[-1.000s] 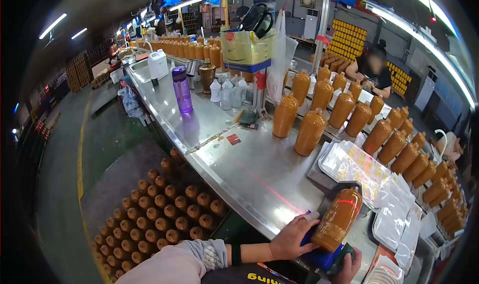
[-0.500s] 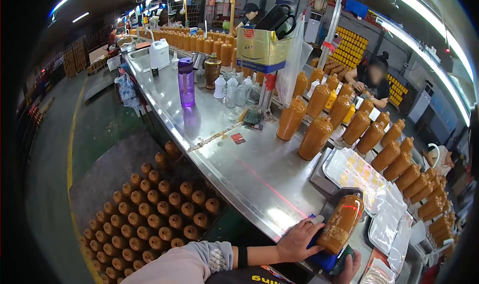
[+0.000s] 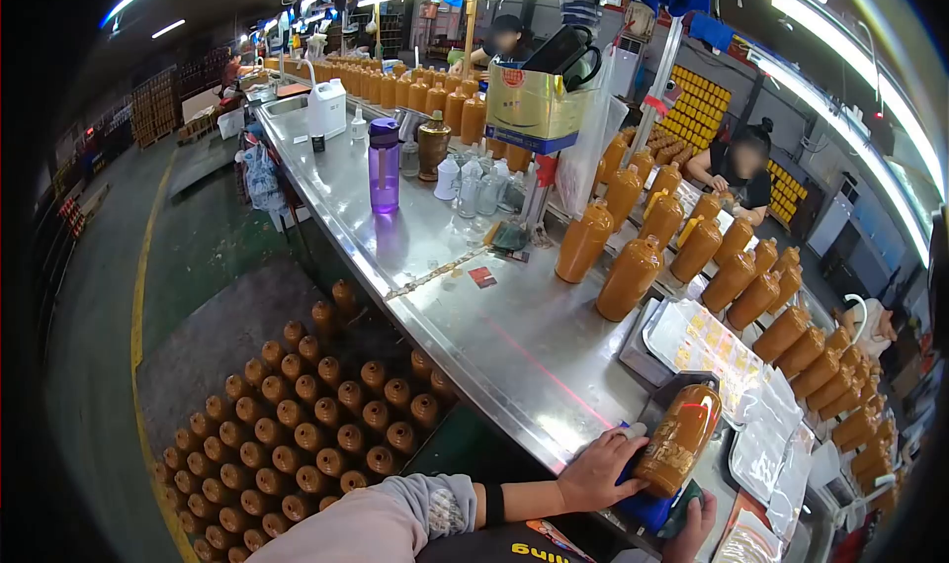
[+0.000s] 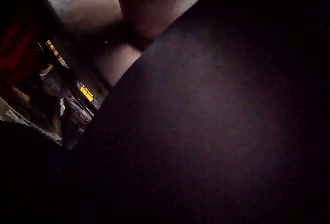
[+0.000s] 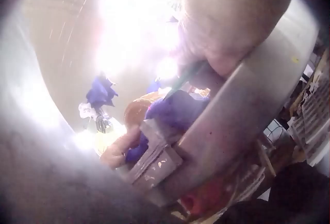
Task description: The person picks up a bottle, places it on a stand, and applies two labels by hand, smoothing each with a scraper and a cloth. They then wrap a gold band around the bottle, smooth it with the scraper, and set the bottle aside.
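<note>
Resting at a tilted bottle: left hand [image 3: 598,472] by its base, right hand [image 3: 692,528] close below

Bottle: the brown bottle [image 3: 682,434] is at the near edge of the metal table [image 3: 534,336], tilted, neck pointing away from the person, base toward the hands. Pale gold decoration shows on the lower body; a red line of light crosses near the shoulder. A dark grey piece [image 3: 684,381] stands behind its neck.

Left hand: not clenched; fingers fairly straight, laid over a blue piece [image 3: 647,514] beside the bottle, thumb at the bottle's lower end. Dark wristband [image 3: 495,504] on the same arm. Left wrist view is mostly dark and adds little.

Right hand: fingers curled, grasping a dark green piece [image 3: 685,506] next to the blue one, just below the base. Its exact nature cannot be told; the right wrist view is washed out by glare.

Surroundings: a sheet with small yellow and red marks [image 3: 707,341] and clear plastic sheets [image 3: 766,449] lie just beyond and to the right of the bottle. Two similar upright bottles [image 3: 630,278] stand farther up the table, with rows behind them. A purple drinking bottle [image 3: 385,173] and a carton [image 3: 529,108] are well apart from the hands. Many brown bottles [image 3: 287,459] stand on the floor.
</note>
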`<state>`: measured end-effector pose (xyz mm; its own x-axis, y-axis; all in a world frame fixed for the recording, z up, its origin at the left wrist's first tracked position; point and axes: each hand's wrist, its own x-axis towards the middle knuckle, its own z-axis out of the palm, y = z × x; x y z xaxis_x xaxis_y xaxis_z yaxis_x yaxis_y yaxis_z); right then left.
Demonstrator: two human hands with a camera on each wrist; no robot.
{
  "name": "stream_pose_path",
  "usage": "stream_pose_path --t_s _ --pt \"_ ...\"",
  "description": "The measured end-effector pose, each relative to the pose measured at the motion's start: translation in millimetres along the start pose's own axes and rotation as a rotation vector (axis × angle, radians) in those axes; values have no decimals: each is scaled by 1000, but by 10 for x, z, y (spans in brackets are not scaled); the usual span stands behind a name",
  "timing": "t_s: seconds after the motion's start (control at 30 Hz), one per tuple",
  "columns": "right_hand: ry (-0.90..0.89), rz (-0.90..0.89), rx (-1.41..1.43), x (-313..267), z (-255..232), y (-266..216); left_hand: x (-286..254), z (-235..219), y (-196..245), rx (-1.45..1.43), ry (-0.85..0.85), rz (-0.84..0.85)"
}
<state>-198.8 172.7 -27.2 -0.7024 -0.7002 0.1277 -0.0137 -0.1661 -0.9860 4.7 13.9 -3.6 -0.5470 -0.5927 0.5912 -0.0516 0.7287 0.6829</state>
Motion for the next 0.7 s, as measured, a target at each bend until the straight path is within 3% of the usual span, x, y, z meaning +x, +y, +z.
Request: stream_pose_path --t_s 0.17,0.27,0.37,0.47,0.7 --pt "-3 -74 82 11 41 19 19 -18 4 -7 -5 -8" --pt "1 -60 103 0 36 3 11 -1 3 3 3 -5" --pt "35 53 -52 -19 -8 -21 19 -18 12 -2 5 -14" --pt "-6 -41 76 -14 32 -17 25 -13 14 0 0 -17" --pt "65 6 -6 -60 145 -184 41 -16 3 -41 -22 -19"
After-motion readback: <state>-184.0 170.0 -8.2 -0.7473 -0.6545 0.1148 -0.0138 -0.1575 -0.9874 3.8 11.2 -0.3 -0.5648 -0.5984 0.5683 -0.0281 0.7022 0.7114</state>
